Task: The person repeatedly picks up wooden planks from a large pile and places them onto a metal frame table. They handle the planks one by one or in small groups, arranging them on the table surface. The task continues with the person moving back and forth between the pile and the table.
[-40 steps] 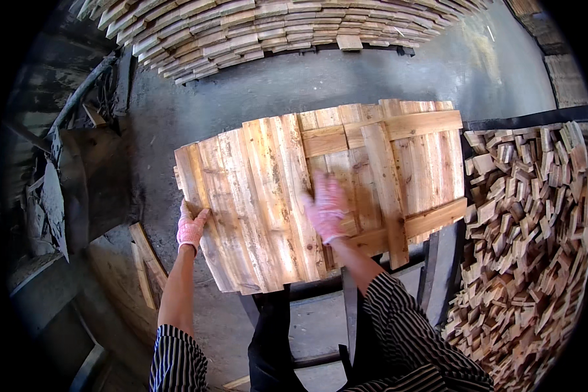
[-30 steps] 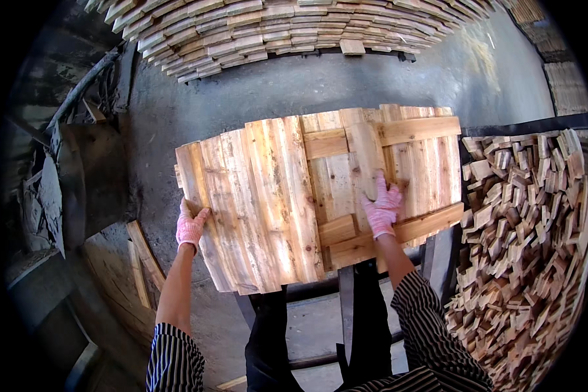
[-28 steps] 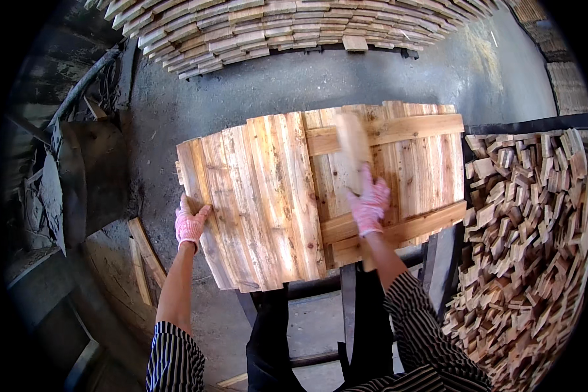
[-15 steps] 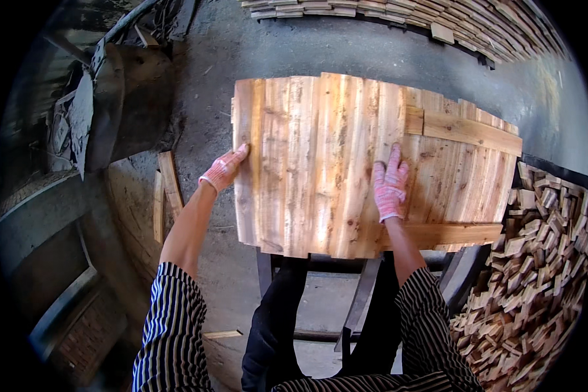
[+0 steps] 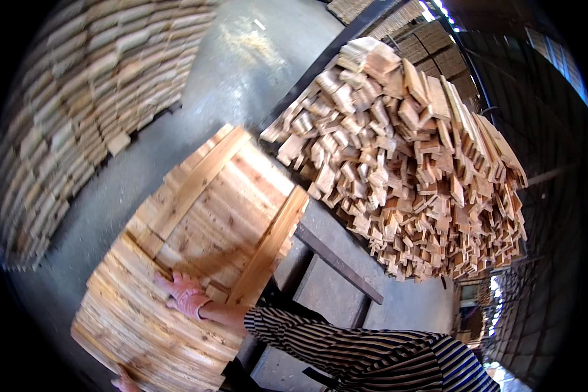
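Note:
A stack of wooden slats forms a panel [image 5: 144, 297] that lies slanting across the lower left, with two cross battens [image 5: 202, 179] along its far part. Resting flat on it, fingers spread, is my right hand [image 5: 184, 297] in a pink-and-white glove, near where the slats meet the batten part. My left hand [image 5: 125, 380], in a similar glove, shows only partly at the bottom edge of the view. It holds the panel's near left edge; the rest of it is cut off. Below the panel, a dark metal frame [image 5: 336, 261] is partly visible.
A big heap of short wooden offcuts [image 5: 398, 176] rises just beyond the panel's right end. Long rows of stacked boards [image 5: 78, 124] stand at the left. More bundled boards [image 5: 431, 49] lie behind the heap, and a dark bar [image 5: 346, 52] runs before them.
The view has swung right, so the offcut heap now fills the middle right and the panel appears at the lower left. Both hands stay on the panel.

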`<action>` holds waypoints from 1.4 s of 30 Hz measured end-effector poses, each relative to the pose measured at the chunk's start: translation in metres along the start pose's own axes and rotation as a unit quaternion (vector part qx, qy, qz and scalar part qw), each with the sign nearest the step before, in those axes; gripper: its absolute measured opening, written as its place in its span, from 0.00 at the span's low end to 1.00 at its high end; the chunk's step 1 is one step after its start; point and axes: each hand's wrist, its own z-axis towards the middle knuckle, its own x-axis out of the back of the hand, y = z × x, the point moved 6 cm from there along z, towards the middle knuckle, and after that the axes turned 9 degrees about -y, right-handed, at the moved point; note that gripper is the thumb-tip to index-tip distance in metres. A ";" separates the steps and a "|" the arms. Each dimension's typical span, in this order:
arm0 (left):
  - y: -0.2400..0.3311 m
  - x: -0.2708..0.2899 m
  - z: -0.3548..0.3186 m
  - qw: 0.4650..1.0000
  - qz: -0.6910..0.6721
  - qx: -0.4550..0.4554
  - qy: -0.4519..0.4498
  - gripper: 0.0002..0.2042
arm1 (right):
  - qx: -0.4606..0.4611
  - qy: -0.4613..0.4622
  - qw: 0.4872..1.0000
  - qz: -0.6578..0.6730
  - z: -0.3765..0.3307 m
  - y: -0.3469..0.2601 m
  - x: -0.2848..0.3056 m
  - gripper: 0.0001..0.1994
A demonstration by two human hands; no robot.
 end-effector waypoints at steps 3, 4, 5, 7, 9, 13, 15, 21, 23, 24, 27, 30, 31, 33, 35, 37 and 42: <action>0.043 -0.018 -0.002 0.937 0.308 -0.007 0.162 0.52 | 0.028 -0.008 0.996 0.081 -0.024 -0.008 0.020 0.44; 0.060 -0.042 -0.002 0.909 0.371 0.002 0.189 0.51 | 0.037 0.006 0.994 0.100 -0.038 0.007 0.025 0.44; 0.074 -0.064 -0.005 0.890 0.409 0.010 0.203 0.50 | 0.053 0.013 0.992 0.117 -0.050 0.018 0.037 0.43; 0.105 -0.124 -0.016 0.871 0.450 -0.002 0.198 0.49 | 0.053 0.020 0.983 0.173 -0.080 0.062 0.065 0.43; 0.128 -0.217 -0.032 0.883 0.447 -0.062 0.127 0.48 | 0.078 0.061 0.988 0.119 -0.120 0.122 0.126 0.43; 0.243 -0.377 -0.093 0.928 0.245 -0.276 -0.053 0.44 | 0.073 0.277 0.958 0.012 -0.222 0.157 0.374 0.39; 0.316 -0.516 -0.207 0.912 0.237 -0.300 -0.151 0.41 | -0.085 0.451 0.860 -0.226 -0.306 0.230 0.470 0.28; 0.541 -0.775 -0.394 0.582 0.320 -0.735 -0.139 0.44 | -0.172 0.651 0.679 -0.293 -0.397 0.332 0.679 0.27; 0.568 -0.887 -0.456 0.553 0.474 -0.667 -0.157 0.49 | -0.174 0.609 0.744 -0.213 -0.406 0.406 0.682 0.28; 0.587 -0.920 -0.469 0.506 0.517 -0.681 -0.114 0.50 | -0.211 0.540 0.791 -0.196 -0.407 0.405 0.691 0.27; 0.621 -0.982 -0.466 0.397 0.626 -0.672 -0.005 0.51 | -0.202 0.562 0.777 -0.201 -0.371 0.395 0.684 0.35; 0.644 -1.009 -0.455 0.341 0.666 -0.662 0.045 0.54 | -0.170 0.475 0.856 -0.110 -0.378 0.382 0.701 0.39; 0.645 -1.019 -0.453 0.335 0.688 -0.643 0.032 0.55 | -0.175 0.451 0.867 -0.121 -0.379 0.387 0.701 0.36; 0.640 -1.041 -0.455 0.327 0.727 -0.603 0.000 0.56 | -0.221 0.475 0.831 -0.186 -0.369 0.414 0.694 0.32; 0.632 -1.054 -0.462 0.347 0.715 -0.606 -0.034 0.59 | -0.249 0.447 0.836 -0.197 -0.364 0.428 0.694 0.27; 0.648 -1.044 -0.473 0.383 0.717 -0.580 -0.058 0.60 | -0.241 0.441 0.847 -0.173 -0.371 0.417 0.701 0.23; 0.711 -1.010 -0.506 0.520 0.601 -0.590 -0.139 0.55 | -0.209 0.435 0.873 -0.070 -0.398 0.405 0.739 0.14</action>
